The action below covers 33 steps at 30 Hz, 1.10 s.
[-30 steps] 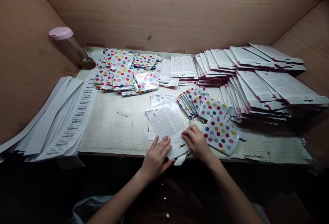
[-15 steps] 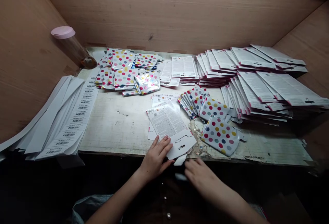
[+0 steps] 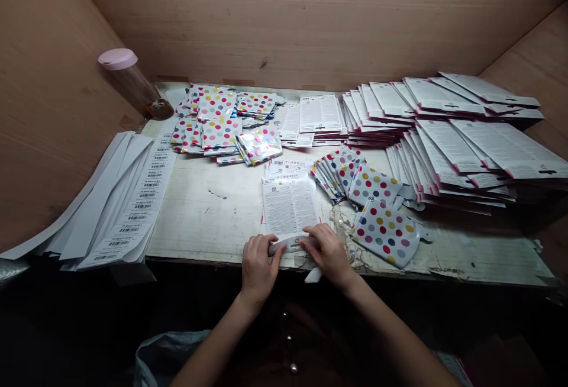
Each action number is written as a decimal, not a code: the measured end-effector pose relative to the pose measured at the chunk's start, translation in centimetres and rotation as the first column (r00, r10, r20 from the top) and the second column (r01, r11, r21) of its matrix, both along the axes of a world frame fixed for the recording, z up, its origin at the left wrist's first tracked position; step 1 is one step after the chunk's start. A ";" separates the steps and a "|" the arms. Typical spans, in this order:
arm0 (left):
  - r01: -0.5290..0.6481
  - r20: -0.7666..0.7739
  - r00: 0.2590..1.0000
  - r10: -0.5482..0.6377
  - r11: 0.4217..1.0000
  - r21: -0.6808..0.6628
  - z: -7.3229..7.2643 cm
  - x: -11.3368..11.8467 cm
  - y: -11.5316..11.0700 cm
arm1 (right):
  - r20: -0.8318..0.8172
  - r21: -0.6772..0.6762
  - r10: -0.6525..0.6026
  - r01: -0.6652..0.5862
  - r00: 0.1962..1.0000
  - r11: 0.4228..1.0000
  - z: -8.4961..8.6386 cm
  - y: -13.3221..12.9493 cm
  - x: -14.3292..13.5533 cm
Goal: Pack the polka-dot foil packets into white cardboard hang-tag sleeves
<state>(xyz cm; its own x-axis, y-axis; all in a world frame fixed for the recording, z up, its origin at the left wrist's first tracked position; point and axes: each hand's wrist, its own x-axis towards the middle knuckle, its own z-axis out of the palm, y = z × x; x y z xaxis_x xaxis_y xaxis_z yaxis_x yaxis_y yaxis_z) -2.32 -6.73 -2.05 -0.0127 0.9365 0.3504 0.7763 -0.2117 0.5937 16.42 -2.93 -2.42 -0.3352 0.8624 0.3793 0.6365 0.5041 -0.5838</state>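
A white printed card [image 3: 290, 205] lies at the table's front edge with its hang-hole end towards me. My left hand [image 3: 260, 267] grips the near left corner of that end between thumb and fingers. On the near right corner, my right hand [image 3: 328, 255] pinches it the same way. The end strip between my hands looks bent up. Beneath this card more printed cards [image 3: 284, 166] stick out at the far side. A polka-dot foil pouch [image 3: 387, 234] lies right of my right hand, with several more pouches [image 3: 339, 173] fanned behind it.
Barcode label sheets [image 3: 133, 209] overhang the left edge. A pink-lidded bottle [image 3: 139, 88] leans against the left wall. Polka-dot pouches [image 3: 217, 118] are piled at the back, beside loose cards [image 3: 319, 113]. Stacked cards [image 3: 465, 144] fill the right side. A white scrap [image 3: 313, 276] hangs below the front edge.
My right hand has come up from below the table edge onto the card. The card has turned from slanted to nearly straight, and my left hand has shifted to its near corner.
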 end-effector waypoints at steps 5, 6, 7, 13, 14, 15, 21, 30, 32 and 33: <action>-0.320 -0.265 0.926 0.269 0.932 -0.172 1.2 0.6 0.3 | 0.203 0.216 -0.082 0.037 0.976 0.976 -0.7 -1.5 -0.1; -0.302 -0.260 0.934 0.246 0.931 -0.203 1.4 0.4 0.3 | 0.227 0.208 -0.054 0.005 0.972 0.978 -0.8 -1.9 -0.1; -0.265 -0.224 0.951 0.212 0.935 -0.237 1.6 0.1 0.3 | 0.241 0.190 -0.023 -0.024 0.970 0.981 -0.8 -2.3 0.0; 0.077 0.469 0.865 0.177 0.878 -0.472 5.3 -1.7 1.4 | 0.146 0.105 -0.023 0.008 0.989 0.994 1.1 -3.6 2.3; 0.105 0.553 0.811 0.192 0.882 -0.459 6.3 -1.8 2.7 | 0.088 0.112 -0.116 0.106 0.989 0.988 1.7 -3.7 3.2; 0.103 0.595 0.781 0.188 0.901 -0.421 7.4 -1.6 4.4 | 0.025 0.115 -0.224 0.220 0.974 0.969 2.2 -3.8 4.3; 0.115 0.510 0.853 0.107 0.916 -0.384 11.3 1.4 21.1 | -0.115 0.127 -0.452 0.464 0.885 0.877 4.1 -4.4 8.6; -0.167 0.039 0.978 0.207 0.876 -0.452 6.6 0.8 16.9 | -0.085 0.062 -0.362 0.368 0.928 0.928 1.9 -6.1 8.0; -0.187 0.015 0.976 0.219 0.865 -0.466 5.2 0.0 14.7 | -0.130 0.036 -0.314 0.321 0.940 0.946 1.8 -5.9 7.2; -0.189 0.022 0.974 0.226 0.861 -0.471 4.8 -0.5 14.0 | -0.161 0.018 -0.290 0.296 0.944 0.955 2.0 -5.8 6.7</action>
